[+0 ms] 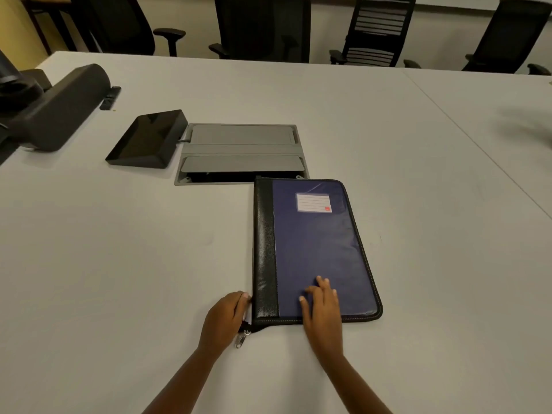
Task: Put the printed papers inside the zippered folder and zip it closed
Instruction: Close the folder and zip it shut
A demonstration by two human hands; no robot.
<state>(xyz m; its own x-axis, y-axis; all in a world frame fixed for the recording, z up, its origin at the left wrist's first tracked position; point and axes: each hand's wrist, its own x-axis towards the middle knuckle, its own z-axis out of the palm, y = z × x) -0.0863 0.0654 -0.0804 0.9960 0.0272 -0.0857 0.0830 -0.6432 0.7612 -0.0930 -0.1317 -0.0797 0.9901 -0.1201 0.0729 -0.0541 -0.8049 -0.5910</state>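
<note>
A blue zippered folder (316, 246) with a black spine strip and a white label lies closed and flat on the white table (119, 249). My right hand (322, 306) rests flat on its near cover, fingers spread. My left hand (224, 319) grips the folder's near left corner, beside the spine. A silver zipper pull (241, 339) hangs loose at that corner, just below my left fingers. No printed papers are visible anywhere.
A grey cable hatch (242, 153) is set into the table just beyond the folder. A black tablet-like device (146, 138) lies to its left. A dark padded armrest (56, 109) juts in at far left. Several black office chairs (263, 25) line the far edge.
</note>
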